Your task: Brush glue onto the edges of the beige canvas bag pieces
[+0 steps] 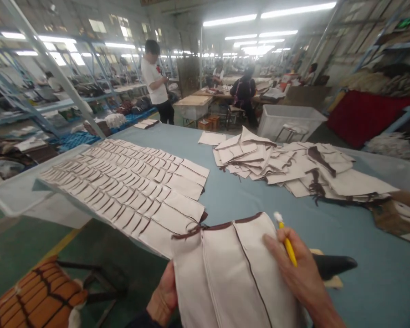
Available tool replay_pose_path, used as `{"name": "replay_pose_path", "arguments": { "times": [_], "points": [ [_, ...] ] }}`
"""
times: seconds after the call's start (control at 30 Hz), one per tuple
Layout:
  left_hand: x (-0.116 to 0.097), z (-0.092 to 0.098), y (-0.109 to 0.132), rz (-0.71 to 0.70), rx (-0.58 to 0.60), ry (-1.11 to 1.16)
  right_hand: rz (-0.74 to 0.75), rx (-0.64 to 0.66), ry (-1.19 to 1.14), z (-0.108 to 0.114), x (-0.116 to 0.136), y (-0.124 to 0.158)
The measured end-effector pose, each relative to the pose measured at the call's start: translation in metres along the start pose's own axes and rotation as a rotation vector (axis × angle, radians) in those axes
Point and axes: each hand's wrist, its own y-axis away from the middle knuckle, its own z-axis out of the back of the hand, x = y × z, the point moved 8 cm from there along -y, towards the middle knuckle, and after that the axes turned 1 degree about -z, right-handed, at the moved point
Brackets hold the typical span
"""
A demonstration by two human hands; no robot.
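Observation:
A cream fabric piece [225,264] with dark brown top edging and dark seam lines is held up in front of me. My left hand [166,289] grips its left edge, fingers partly behind the cloth. My right hand [292,257] pinches the upper right side and also holds a yellow pen-like tool [289,248] with a white tip. Overlapping rows of similar cream pieces [123,187] lie on the blue-green table [232,198] at the left. A loose heap of cream pieces [276,159] lies at the back right.
A black-handled object [335,265] lies beside my right wrist. A cardboard box [392,218] stands at the right edge. An orange cushioned stool [37,296] is at lower left. Beyond the table are a white bin [290,120], a standing person [155,82] and a seated person [245,91].

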Motion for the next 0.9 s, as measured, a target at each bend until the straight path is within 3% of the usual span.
{"name": "replay_pose_path", "arguments": {
  "times": [0.07,0.13,0.23,0.3,0.37,0.43,0.47,0.53,0.6,0.67,0.77,0.9],
  "points": [
    [0.012,-0.004,-0.009,0.023,0.113,0.25,0.07,-0.05,0.102,0.003,0.02,0.016],
    [0.02,-0.001,-0.015,0.038,0.114,0.381,0.127,-0.061,0.166,0.002,0.041,0.036],
    [0.028,0.014,-0.018,0.059,-0.035,0.309,0.212,-0.118,0.251,0.003,0.067,0.064],
    [0.022,0.029,-0.017,0.016,-0.187,0.174,0.256,-0.14,0.298,0.006,0.075,0.077],
    [0.002,0.043,-0.008,-0.112,-0.365,-0.004,0.35,-0.114,0.349,0.007,0.08,0.088],
    [-0.029,0.041,0.01,-0.32,-0.455,-0.225,0.471,-0.073,0.405,0.008,0.083,0.097],
    [-0.046,0.03,0.021,-0.442,-0.429,-0.354,0.522,-0.058,0.429,0.008,0.083,0.102],
    [-0.068,-0.01,0.044,-0.627,-0.251,-0.6,0.577,-0.048,0.451,0.012,0.082,0.107],
    [-0.069,-0.06,0.065,-0.712,0.007,-0.812,0.599,-0.042,0.441,0.015,0.079,0.111],
    [-0.06,-0.097,0.08,-0.739,0.157,-0.964,0.597,-0.027,0.412,0.018,0.075,0.112],
    [-0.043,-0.124,0.085,-0.662,0.23,-1.064,0.56,-0.025,0.337,0.024,0.064,0.108],
    [-0.019,-0.129,0.084,-0.341,0.358,-1.017,0.553,0.054,0.245,0.023,0.044,0.1]
  ]
}}
